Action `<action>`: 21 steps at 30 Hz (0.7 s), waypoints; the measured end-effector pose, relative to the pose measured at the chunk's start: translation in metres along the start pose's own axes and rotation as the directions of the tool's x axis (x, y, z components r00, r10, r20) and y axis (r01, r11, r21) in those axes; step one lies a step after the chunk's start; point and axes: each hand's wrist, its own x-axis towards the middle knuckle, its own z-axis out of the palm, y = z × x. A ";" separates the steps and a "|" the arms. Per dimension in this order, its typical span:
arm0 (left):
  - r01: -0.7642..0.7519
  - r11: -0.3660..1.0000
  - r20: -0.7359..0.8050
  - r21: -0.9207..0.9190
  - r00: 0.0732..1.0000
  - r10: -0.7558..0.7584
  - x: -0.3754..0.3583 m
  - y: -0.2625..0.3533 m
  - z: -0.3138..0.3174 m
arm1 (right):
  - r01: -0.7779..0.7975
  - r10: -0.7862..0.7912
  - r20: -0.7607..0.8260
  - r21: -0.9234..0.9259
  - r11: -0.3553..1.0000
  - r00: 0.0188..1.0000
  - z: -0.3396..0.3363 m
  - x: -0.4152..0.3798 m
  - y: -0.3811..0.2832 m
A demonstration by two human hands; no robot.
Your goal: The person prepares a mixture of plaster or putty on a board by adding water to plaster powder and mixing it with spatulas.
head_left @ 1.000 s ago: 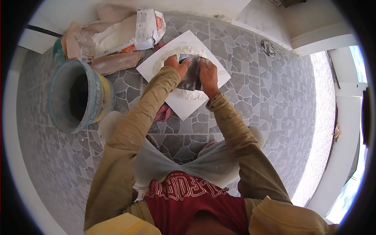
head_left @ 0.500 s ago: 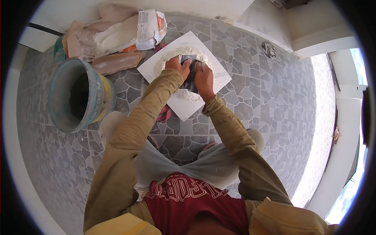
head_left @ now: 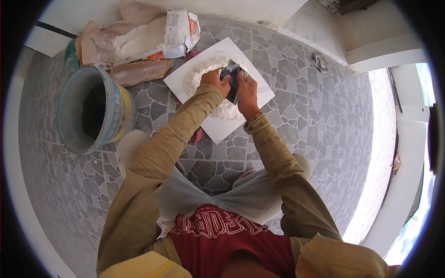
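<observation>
A dark, flat rectangular piece (head_left: 231,81) is held between my two hands above a white square tile (head_left: 218,132). My left hand (head_left: 215,81) grips its left edge, fingers curled. My right hand (head_left: 247,94) has hold of its right side, with the thumb and fingers closed on the edge. The piece looks tilted; its exact kind is not clear. Pale powder (head_left: 193,78) lies on the tile in a rough ring around and below my hands. Something pinkish-red (head_left: 197,135) shows partly from under the tile's lower left edge.
To the left stands a large blue and yellow bucket (head_left: 121,109), dark inside. Behind it lies a torn paper sack (head_left: 139,46) with white powder in it. A crumpled grey-white item (head_left: 320,61) rests on the stone-patterned floor (head_left: 296,106) near the wall at right.
Both hands have shifted slightly to the right with the dark piece, which now sits at a different angle. More of the powder shows on the left.
</observation>
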 end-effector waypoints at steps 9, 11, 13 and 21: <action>0.161 0.982 0.102 0.098 0.980 -0.170 -0.004 -0.003 0.008 | 0.018 -0.023 -0.039 -0.128 0.992 0.999 0.003 -0.009 0.013; 0.065 0.997 0.134 0.032 0.989 -0.069 -0.016 0.000 0.015 | 0.005 -0.015 -0.065 -0.151 0.988 0.998 -0.003 -0.007 0.014; 0.100 0.984 0.145 0.149 0.982 -0.121 -0.019 0.004 0.016 | -0.038 0.037 -0.030 -0.008 0.999 0.999 -0.007 -0.006 0.011; -0.023 0.992 0.016 0.128 1.000 0.021 -0.017 -0.017 0.029 | -0.060 0.065 -0.049 0.083 0.995 0.997 -0.002 -0.005 0.013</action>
